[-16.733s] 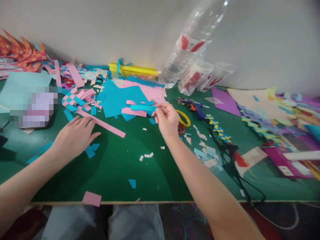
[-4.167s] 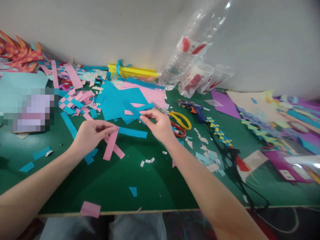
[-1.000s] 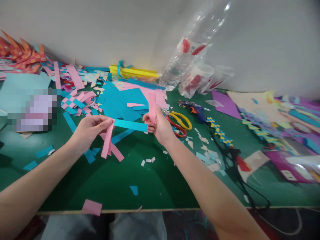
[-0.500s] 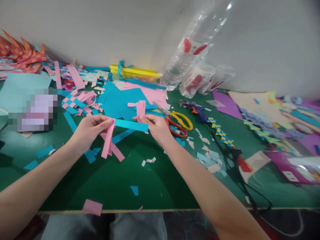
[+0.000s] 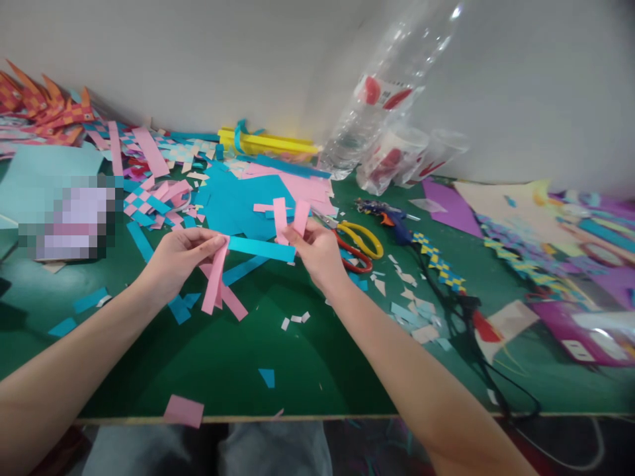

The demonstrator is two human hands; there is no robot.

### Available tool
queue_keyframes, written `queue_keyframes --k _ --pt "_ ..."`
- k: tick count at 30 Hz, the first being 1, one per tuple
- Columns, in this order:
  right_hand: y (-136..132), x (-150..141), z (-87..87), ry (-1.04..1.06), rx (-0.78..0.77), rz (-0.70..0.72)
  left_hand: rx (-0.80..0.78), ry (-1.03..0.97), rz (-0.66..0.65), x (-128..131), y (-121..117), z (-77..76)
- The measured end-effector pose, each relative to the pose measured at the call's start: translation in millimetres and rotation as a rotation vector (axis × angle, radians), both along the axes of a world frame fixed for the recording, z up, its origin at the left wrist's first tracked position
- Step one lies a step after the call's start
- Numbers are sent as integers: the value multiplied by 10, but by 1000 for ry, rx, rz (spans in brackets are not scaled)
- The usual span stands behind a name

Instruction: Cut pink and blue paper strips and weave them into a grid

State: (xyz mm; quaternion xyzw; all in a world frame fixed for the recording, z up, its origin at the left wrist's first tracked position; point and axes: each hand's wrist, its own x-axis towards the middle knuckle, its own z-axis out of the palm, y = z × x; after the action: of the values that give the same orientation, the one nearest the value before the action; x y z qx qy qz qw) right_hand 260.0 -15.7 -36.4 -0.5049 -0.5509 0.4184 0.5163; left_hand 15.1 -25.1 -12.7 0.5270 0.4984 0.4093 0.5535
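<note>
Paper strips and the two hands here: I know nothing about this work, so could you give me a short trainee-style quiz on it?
1. Which colours are the paper strips pinched in the left hand?
A) orange and purple
B) pink and blue
C) yellow and white

2. True or false: the right hand grips the scissors.

3. Fill in the missing word: the tabletop under all the paper scraps is ____ in colour.

Key:
1. B.
2. False; the right hand holds pink paper, and the scissors lie on the tabletop.
3. Green.
</note>
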Motion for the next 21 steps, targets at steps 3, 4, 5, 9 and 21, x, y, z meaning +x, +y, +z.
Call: queue_keyframes --k 3,4,5,9,21 --pt "7 6 -15 -43 7 -24 3 -10 -1 2 2 -5" --pt "8 7 -18 -64 23 -23 0 -19 -3 4 3 -5" --pt "7 9 -19 -85 40 -17 -4 -32 -5 6 3 -4" --pt "4 16 -7 -141 71 -2 -19 -80 -19 7 3 -2" --pt "-10 3 19 -8 35 13 -11 -48 -10 -8 6 8"
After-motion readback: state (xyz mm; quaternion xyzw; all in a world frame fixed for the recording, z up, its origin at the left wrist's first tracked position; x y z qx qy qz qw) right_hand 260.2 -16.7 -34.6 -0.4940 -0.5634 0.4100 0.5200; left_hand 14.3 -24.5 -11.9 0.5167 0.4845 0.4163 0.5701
